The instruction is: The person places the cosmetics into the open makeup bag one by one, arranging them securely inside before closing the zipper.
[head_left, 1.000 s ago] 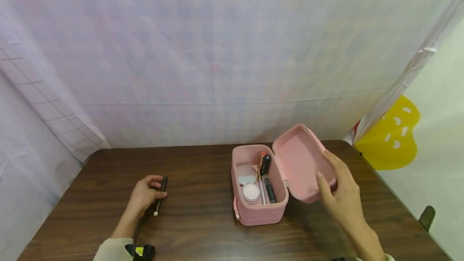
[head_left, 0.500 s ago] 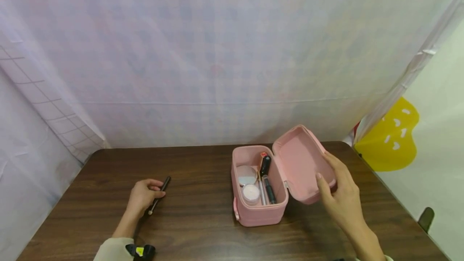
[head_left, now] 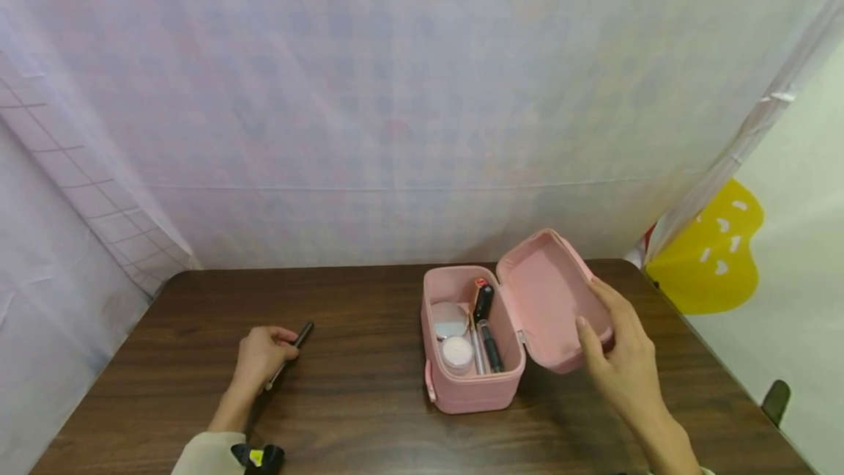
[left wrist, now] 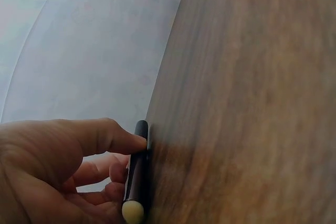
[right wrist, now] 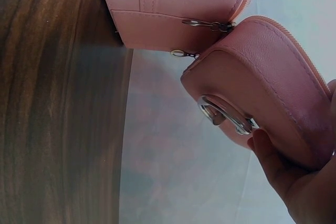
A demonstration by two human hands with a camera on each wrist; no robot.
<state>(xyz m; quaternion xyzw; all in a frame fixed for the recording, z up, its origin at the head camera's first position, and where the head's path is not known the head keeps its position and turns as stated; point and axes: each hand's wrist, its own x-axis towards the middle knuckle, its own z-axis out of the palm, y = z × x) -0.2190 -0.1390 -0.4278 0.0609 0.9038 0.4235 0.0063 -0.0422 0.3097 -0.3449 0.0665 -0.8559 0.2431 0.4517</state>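
In the head view my left hand [head_left: 259,358] pinches a slim dark makeup brush [head_left: 302,334] between thumb and fingers, low over the left of the table. The left wrist view shows the brush's pale rounded tip [left wrist: 133,212] pointing toward the camera. On the right, my right hand [head_left: 623,361] grips the raised lid [head_left: 554,292] of a pink makeup case [head_left: 478,394]. A metal handle [right wrist: 223,113] on the lid's outside appears in the right wrist view, close to a fingertip. Inside the case lie a round compact [head_left: 450,319] and a powder jar [head_left: 457,352].
Beside them in the case are a silver tube [head_left: 478,350], a dark clear-capped tube [head_left: 491,350], a black tube [head_left: 484,302] and a red-topped lipstick [head_left: 479,284]. Everything rests on a dark wooden table [head_left: 356,416]. A pale curtain [head_left: 395,108] hangs behind its far edge.
The brush has turned in my left hand, its dark end moving right and its pale tip left. The right hand and the lid have stayed almost still.
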